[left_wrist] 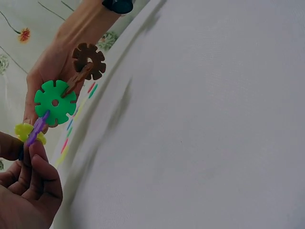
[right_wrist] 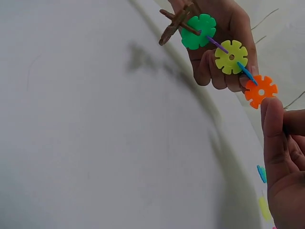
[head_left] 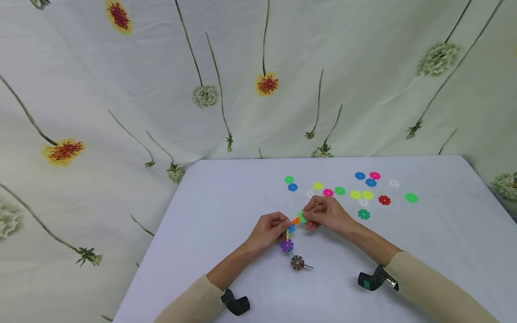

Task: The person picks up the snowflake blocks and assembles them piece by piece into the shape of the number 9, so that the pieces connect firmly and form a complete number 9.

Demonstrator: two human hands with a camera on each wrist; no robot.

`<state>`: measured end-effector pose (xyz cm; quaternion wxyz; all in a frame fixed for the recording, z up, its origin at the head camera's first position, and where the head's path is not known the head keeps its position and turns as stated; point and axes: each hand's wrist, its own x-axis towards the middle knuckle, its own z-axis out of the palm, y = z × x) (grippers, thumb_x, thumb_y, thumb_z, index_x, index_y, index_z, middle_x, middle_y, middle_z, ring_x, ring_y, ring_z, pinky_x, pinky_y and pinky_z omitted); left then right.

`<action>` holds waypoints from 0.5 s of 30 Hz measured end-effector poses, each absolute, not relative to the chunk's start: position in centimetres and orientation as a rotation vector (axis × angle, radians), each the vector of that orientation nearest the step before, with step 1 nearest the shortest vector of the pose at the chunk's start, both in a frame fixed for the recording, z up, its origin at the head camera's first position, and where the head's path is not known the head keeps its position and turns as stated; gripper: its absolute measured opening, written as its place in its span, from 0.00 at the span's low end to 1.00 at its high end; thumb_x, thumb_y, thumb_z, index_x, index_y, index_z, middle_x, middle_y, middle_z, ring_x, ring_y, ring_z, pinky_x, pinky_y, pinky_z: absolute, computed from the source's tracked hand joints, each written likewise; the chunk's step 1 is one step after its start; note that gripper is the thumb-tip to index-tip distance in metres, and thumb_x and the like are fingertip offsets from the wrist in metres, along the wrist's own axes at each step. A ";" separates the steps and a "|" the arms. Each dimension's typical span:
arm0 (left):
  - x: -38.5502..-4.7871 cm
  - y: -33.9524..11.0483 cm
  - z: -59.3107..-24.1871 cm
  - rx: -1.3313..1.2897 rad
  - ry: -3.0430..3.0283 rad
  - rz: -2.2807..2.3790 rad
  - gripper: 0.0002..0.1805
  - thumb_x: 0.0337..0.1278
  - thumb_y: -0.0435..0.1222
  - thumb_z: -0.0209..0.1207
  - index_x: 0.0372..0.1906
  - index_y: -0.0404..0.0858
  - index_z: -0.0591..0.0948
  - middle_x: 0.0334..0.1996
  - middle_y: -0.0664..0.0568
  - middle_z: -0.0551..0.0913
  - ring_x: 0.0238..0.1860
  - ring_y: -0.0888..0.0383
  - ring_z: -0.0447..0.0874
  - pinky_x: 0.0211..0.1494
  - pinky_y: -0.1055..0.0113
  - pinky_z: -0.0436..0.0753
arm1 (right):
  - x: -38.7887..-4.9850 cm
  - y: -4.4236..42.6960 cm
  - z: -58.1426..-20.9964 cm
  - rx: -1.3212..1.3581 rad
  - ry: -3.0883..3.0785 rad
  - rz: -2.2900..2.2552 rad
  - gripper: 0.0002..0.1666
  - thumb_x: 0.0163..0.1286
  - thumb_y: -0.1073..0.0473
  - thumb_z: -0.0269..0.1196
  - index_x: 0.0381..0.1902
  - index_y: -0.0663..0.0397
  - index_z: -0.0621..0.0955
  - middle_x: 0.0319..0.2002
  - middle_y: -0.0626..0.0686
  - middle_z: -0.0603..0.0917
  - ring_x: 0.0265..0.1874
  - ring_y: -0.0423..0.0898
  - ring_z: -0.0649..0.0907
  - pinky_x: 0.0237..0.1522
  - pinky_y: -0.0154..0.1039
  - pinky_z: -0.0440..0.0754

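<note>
Discs (head_left: 384,200) on white table (head_left: 218,197); flower-print cloth (head_left: 157,67) behind.

Flower-printed pale backdrop (head_left: 258,121), 1 white table (head_left: 226,193), soft light

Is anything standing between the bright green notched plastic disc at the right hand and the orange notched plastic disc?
Nothing visible: in the head view, the bright green disc, pinched by the right hand, sits right beside the orange disc; whether they touch is unclear.
</note>
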<state>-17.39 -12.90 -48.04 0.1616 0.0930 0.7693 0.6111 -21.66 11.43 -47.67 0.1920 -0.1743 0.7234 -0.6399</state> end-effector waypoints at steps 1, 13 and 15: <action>-17.4 -12.9 -48.1 0.272 2.203 1.734 0.11 0.80 0.35 0.58 0.47 0.27 0.81 0.26 0.58 0.80 0.28 0.64 0.76 0.35 0.75 0.77 | -21.6 11.5 -47.8 -0.493 2.025 -1.795 0.14 0.77 0.62 0.67 0.48 0.71 0.79 0.33 0.65 0.91 0.26 0.42 0.89 0.39 0.38 0.92; -17.7 -12.6 -47.9 0.174 1.997 1.841 0.10 0.80 0.36 0.58 0.47 0.31 0.80 0.28 0.57 0.86 0.30 0.62 0.85 0.40 0.70 0.88 | -21.6 11.9 -47.2 -0.463 2.010 -1.861 0.18 0.79 0.60 0.66 0.59 0.68 0.82 0.40 0.61 0.92 0.34 0.45 0.92 0.46 0.37 0.92; -17.8 -12.6 -47.8 0.150 1.945 1.875 0.09 0.79 0.37 0.58 0.47 0.33 0.80 0.29 0.57 0.88 0.32 0.62 0.88 0.42 0.70 0.89 | -21.6 12.2 -46.8 -0.472 1.992 -1.871 0.20 0.80 0.60 0.65 0.63 0.66 0.82 0.40 0.57 0.92 0.38 0.46 0.93 0.48 0.37 0.92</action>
